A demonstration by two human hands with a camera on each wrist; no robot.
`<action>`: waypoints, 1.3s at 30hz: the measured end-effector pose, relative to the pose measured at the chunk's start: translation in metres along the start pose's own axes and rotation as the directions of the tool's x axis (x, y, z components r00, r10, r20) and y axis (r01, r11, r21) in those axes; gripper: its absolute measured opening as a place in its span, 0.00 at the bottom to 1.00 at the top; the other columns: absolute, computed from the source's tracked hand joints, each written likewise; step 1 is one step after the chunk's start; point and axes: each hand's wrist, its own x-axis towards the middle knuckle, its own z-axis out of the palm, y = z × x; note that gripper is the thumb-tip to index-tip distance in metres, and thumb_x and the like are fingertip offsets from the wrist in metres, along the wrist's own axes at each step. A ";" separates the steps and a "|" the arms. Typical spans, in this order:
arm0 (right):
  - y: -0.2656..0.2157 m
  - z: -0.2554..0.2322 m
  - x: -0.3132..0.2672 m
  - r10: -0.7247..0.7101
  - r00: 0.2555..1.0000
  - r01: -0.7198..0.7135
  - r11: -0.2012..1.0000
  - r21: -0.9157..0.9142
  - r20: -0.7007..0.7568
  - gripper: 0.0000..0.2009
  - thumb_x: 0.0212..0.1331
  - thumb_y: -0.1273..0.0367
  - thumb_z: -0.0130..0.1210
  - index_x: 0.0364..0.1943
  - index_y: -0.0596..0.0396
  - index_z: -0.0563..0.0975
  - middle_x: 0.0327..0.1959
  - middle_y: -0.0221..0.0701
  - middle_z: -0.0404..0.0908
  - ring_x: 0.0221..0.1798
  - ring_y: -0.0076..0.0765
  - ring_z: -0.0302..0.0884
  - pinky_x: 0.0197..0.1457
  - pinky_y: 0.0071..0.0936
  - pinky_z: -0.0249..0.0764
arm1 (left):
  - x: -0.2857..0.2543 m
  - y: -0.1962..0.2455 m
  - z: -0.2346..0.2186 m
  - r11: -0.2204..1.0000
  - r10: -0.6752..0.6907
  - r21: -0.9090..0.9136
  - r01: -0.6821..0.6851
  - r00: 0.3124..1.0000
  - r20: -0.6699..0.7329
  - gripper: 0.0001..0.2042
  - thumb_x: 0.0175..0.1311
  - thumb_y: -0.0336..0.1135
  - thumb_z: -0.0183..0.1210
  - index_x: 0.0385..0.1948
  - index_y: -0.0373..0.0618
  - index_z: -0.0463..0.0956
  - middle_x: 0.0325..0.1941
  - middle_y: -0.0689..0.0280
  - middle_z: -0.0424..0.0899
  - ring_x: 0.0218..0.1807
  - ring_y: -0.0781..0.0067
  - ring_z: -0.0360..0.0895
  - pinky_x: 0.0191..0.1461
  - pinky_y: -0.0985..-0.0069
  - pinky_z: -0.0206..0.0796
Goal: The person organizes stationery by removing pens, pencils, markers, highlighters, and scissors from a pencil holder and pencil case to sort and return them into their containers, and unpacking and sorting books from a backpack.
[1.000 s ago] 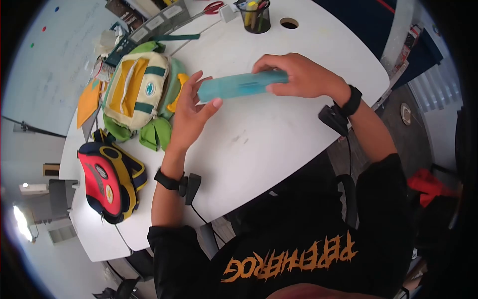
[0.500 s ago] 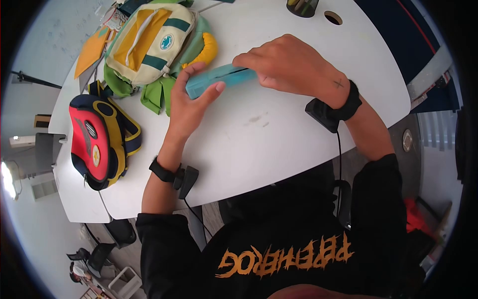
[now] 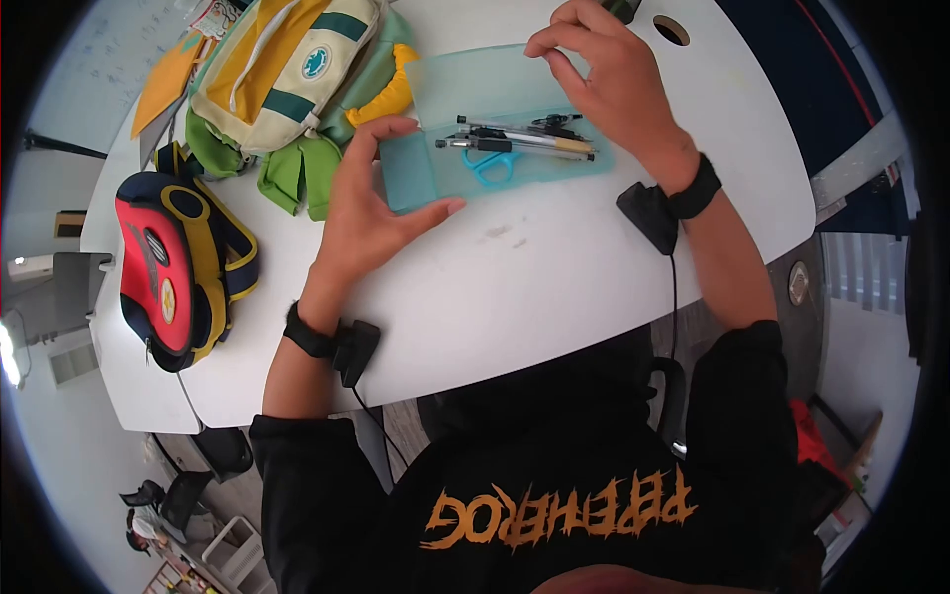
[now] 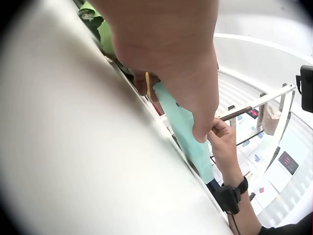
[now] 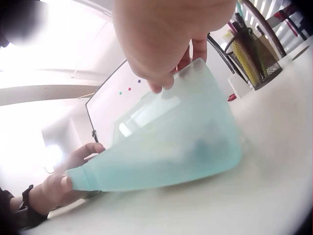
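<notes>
A translucent teal pencil case [image 3: 408, 170] lies opened on the white table, its lid [image 3: 470, 81] raised on the far side. Inside it are several pens [image 3: 529, 137] and a pair of blue scissors [image 3: 492, 168]. My left hand [image 3: 366, 208] grips the case's left end, thumb at the near edge and fingers at the far one. With its fingertips, my right hand [image 3: 618, 84] pinches the lid's upper right corner. In the right wrist view, the case's frosted side [image 5: 161, 164] blurs the contents.
A cream, green and yellow backpack [image 3: 287, 79] sits just left of the case, one green flap beside my left hand. Nearer left is a red and navy backpack [image 3: 163, 262]. A mesh pen cup [image 5: 254, 58] stands beyond my right hand, by a round table hole [image 3: 671, 31].
The pencil case was closed and tilted between both hands; it is now lower, with its lid opened by the right hand and its contents showing. The left hand stays at its left end.
</notes>
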 end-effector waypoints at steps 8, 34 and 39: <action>-0.004 0.006 -0.018 0.051 0.956 -0.057 0.998 0.013 0.287 0.13 0.60 0.63 0.69 0.48 0.49 0.86 0.44 0.29 0.86 0.49 0.41 0.81 0.56 0.39 0.76 | 0.003 0.000 0.000 0.960 0.093 0.266 -0.085 0.996 -0.016 0.37 0.46 0.37 0.82 0.61 0.43 0.76 0.60 0.55 0.81 0.64 0.50 0.76 0.70 0.59 0.69; -0.028 0.015 -0.017 -0.056 0.895 0.081 0.996 -0.038 0.442 0.26 0.47 0.50 0.78 0.45 0.49 0.83 0.44 0.26 0.82 0.54 0.36 0.77 0.67 0.39 0.65 | 0.007 -0.013 0.000 0.949 0.133 0.291 -0.117 0.990 -0.038 0.41 0.44 0.38 0.83 0.67 0.45 0.76 0.59 0.56 0.83 0.62 0.50 0.77 0.69 0.59 0.70; -0.034 0.013 -0.020 -0.034 0.886 0.068 0.996 -0.058 0.463 0.26 0.47 0.50 0.78 0.44 0.49 0.83 0.44 0.27 0.81 0.54 0.36 0.77 0.64 0.36 0.67 | 0.003 -0.014 0.003 0.957 0.132 0.267 -0.116 0.990 -0.043 0.41 0.44 0.38 0.83 0.66 0.45 0.76 0.60 0.56 0.82 0.63 0.50 0.77 0.69 0.59 0.70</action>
